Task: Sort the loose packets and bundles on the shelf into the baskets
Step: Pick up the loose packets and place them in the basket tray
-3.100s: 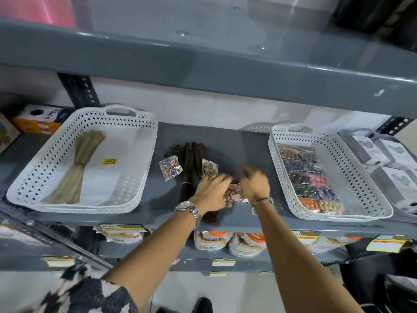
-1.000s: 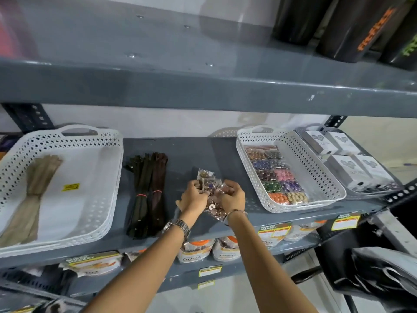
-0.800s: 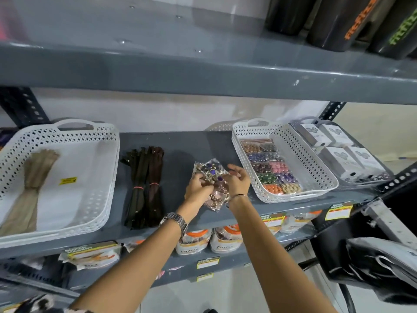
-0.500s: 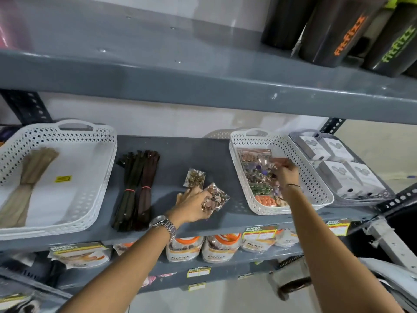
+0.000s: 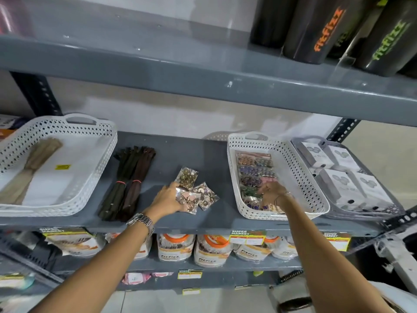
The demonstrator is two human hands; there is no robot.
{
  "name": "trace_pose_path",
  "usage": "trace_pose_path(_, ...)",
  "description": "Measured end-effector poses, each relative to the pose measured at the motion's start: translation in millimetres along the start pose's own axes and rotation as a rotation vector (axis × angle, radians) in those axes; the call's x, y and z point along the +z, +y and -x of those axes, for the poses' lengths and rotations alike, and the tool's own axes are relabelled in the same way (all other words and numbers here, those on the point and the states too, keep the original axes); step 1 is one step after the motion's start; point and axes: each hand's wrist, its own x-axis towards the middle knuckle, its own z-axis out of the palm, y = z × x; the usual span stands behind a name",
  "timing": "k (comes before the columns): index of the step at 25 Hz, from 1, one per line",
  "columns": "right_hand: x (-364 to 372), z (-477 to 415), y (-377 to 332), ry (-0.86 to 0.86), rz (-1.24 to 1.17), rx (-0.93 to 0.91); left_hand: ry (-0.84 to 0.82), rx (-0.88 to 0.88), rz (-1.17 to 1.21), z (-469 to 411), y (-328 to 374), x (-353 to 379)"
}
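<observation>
Three clear packets of buttons [image 5: 196, 190] lie loose on the grey shelf [image 5: 176, 152] between two white baskets. My left hand [image 5: 168, 198] rests on the nearest packet [image 5: 187, 198], fingers closed around its edge. My right hand [image 5: 272, 193] is inside the right basket [image 5: 302, 177], fingers down on the button packets [image 5: 252, 175] stacked there. Whether it holds one is hidden. Two dark bundles [image 5: 127, 184], tied with red bands, lie on the shelf left of my left hand. The left basket [image 5: 74, 199] holds a tan bundle [image 5: 29, 168].
A clear tray of white boxes [image 5: 345, 179] stands right of the right basket. The shelf above carries black tubs [image 5: 327, 30]. Jars and pouches [image 5: 203, 251] fill the shelf below, behind yellow price tags.
My right hand carried a packet from the pile into the right basket and has sunk lower among the packets. My left hand has closed on the nearest loose packet.
</observation>
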Motion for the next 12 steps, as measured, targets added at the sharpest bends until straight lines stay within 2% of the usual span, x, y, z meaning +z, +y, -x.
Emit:
trace_pose_path(2, 4, 2, -18, 0.063, -0.066, -0.074, 0.021, -0.039, 0.139, -2, 0, -2)
trace_pose_path(4, 12, 9, -46, 0.119, -0.066, -0.207, 0.006, -0.072, 0.448, -1, 6, -3)
trace_pose_path(6, 27, 28, -78, -0.051, -0.095, -0.299, -0.023, -0.058, 0.720, 0, 17, -2)
trace_pose_path(8, 44, 43, -98, -0.302, -0.161, -0.268, -0.012, -0.012, 0.886, -3, 34, -4)
trace_pose_path(9, 50, 45, -102, -0.328, -0.195, -0.259, 0.014, 0.015, 0.926, -6, 42, -6)
trace_pose_path(12, 46, 40, -90, -0.196, -0.386, -0.270, 0.018, 0.111, 1.004, -8, 64, -10)
